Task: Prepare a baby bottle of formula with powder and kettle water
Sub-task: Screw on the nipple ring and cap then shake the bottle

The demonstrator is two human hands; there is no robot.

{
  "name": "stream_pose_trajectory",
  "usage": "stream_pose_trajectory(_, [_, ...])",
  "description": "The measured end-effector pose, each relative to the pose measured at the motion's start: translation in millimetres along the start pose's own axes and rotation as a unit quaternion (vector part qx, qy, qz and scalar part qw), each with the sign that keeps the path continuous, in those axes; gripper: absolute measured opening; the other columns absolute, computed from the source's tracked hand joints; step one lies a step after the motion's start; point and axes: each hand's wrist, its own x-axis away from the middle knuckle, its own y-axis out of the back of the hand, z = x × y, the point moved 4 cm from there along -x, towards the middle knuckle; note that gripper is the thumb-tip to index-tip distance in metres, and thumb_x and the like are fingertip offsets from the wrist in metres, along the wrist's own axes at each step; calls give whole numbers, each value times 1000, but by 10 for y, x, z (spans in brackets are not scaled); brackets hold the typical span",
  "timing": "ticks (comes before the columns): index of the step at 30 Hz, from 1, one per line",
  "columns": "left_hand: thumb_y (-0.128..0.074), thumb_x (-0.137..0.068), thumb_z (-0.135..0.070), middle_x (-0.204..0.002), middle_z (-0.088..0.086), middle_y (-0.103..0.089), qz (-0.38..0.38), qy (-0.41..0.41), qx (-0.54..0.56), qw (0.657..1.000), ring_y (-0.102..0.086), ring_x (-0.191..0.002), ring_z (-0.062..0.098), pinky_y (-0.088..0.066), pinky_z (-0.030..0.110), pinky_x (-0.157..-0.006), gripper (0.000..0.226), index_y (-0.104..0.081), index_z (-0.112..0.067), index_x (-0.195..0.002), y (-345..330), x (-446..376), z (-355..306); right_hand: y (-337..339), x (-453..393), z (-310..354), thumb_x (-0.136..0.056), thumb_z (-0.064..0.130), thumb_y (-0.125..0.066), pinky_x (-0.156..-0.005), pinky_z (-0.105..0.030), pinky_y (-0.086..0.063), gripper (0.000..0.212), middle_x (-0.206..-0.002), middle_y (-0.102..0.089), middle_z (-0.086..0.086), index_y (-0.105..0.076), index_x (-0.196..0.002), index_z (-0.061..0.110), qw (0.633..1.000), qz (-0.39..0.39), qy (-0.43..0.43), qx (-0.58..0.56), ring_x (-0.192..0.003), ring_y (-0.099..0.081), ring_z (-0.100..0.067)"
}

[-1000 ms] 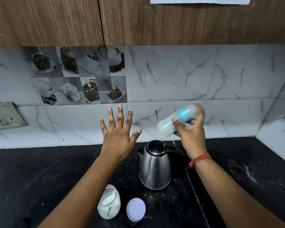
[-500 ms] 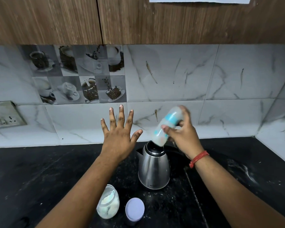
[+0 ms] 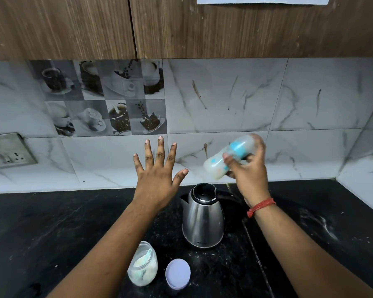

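Note:
My right hand (image 3: 249, 173) grips a baby bottle (image 3: 222, 160), clear with blue print and milky liquid inside, held nearly sideways and motion-blurred above the kettle. A steel kettle (image 3: 202, 218) with a black lid and handle stands on the black counter (image 3: 52, 229) below it. My left hand (image 3: 157, 175) is raised over the counter with fingers spread, holding nothing. An open glass jar of white powder (image 3: 142, 267) with a scoop inside stands near the front, and its lilac lid (image 3: 178, 273) lies beside it on the right.
A marble-tiled wall (image 3: 224, 100) runs behind the counter and turns forward at the right. Wooden cabinets (image 3: 181, 26) hang overhead. A wall socket plate (image 3: 7, 153) sits at the far left. White powder smears mark the counter at the right (image 3: 319, 224).
The bottle in my right hand swung down toward the kettle lid, then back up and right, as in shaking. My left hand stayed spread in place.

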Motion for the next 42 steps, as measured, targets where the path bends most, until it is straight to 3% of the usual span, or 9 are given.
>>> stream_pose_trajectory(6, [10, -88, -76, -165, 2, 37, 2, 3, 2, 1000, 36, -150, 34, 10, 67, -122, 81, 26, -37, -157, 7, -5, 9, -24, 5, -30, -83, 15, -83, -73, -47, -65, 84, -117, -65, -12, -34, -143, 46, 1000, 11, -10, 2, -94, -74, -22])
stream_pose_trajectory(10, [9, -89, -76, -165, 2, 36, -1, -3, 0, 1000, 37, -150, 33, 10, 67, -122, 80, 25, -37, -157, 11, 13, -1, -100, 24, 41, -81, 15, -84, -65, -28, -61, 84, -106, -67, -4, -36, -143, 43, 995, 80, 7, 56, -81, -72, -11])
stream_pose_trajectory(14, [7, -90, -75, -166, 3, 35, -1, 6, 5, 1000, 36, -150, 34, 9, 67, -122, 80, 24, -37, -157, -3, 4, 23, 26, -67, 56, -85, 15, -81, -73, -50, -65, 82, -118, -64, -13, -30, -144, 41, 1000, 13, -4, -12, -93, -74, -20])
stream_pose_trajectory(22, [7, -89, -75, -166, 3, 34, -8, -5, 2, 1000, 34, -151, 34, 9, 67, -122, 80, 24, -36, -157, 29, -2, -20, -74, 1, 54, -81, 19, -85, -78, -42, -64, 87, -113, -66, -8, -33, -144, 46, 994, 86, 1, 68, -92, -73, -19])
stream_pose_trajectory(25, [7, -89, -75, -167, 4, 33, -9, 2, 5, 1000, 34, -151, 34, 10, 67, -122, 81, 22, -35, -158, 37, -19, 2, 22, -23, 20, -85, 15, -81, -74, -47, -65, 84, -119, -63, -11, -29, -145, 43, 1000, 5, -11, -15, -97, -75, -22])
stream_pose_trajectory(28, [4, -91, -74, -167, 4, 32, -12, -3, 1, 1000, 34, -151, 34, 8, 67, -122, 79, 22, -36, -158, 38, -3, 5, -58, 8, 77, -83, 16, -83, -70, -36, -64, 81, -108, -66, -6, -35, -141, 44, 993, 103, -11, 61, -91, -74, -22])
stream_pose_trajectory(32, [2, -92, -74, -167, 3, 33, -12, 2, 6, 1000, 34, -151, 34, 10, 66, -122, 78, 23, -36, -158, 28, -10, 6, 58, -21, 71, -87, 13, -79, -71, -38, -64, 83, -120, -63, -11, -27, -148, 39, 1000, 11, -15, -23, -96, -73, -20])
stream_pose_trajectory(35, [2, -92, -74, -167, 3, 32, -16, -7, -1, 1000, 33, -152, 35, 8, 67, -122, 79, 22, -36, -159, 33, -2, -12, -76, 57, 55, -82, 20, -85, -73, -34, -63, 83, -111, -66, -11, -34, -143, 47, 984, 147, -24, 93, -89, -74, -23])
stream_pose_trajectory(42, [4, -91, -74, -167, 4, 31, -11, -7, 1, 1000, 34, -151, 35, 9, 67, -122, 79, 22, -36, -158, 27, 16, -39, -52, 69, 106, -88, 10, -77, -61, -34, -60, 74, -114, -65, -10, -37, -142, 41, 989, 124, -70, -45, -91, -74, -20])
